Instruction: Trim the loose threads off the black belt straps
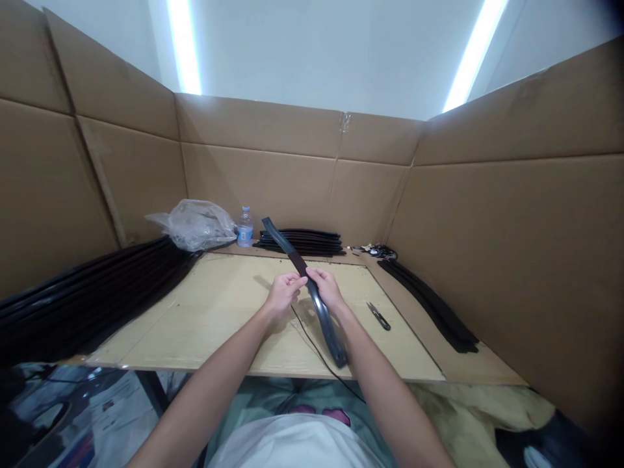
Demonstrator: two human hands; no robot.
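A long, curved, dark strip [325, 322] with a glossy finish slants across the middle of the table, its far end raised. Around its middle is a matte dark brown section. My right hand [324, 288] is closed around the strip just below that section. On the other side, my left hand [285, 292] pinches with thumb and fingertips close against the strip's edge. A thin black cord [312, 343] runs from under my left hand down over the table's front edge; the pinched spot itself is mostly hidden. Right of my hands lies a pair of thread snips [379, 316].
Dark strips are piled at the left [92, 292], stacked at the back [302, 242] and laid along the right [429, 305]. A clear plastic bag [197, 224] and a water bottle [245, 229] stand at the back left. Cardboard walls [273, 175] enclose the table [195, 325].
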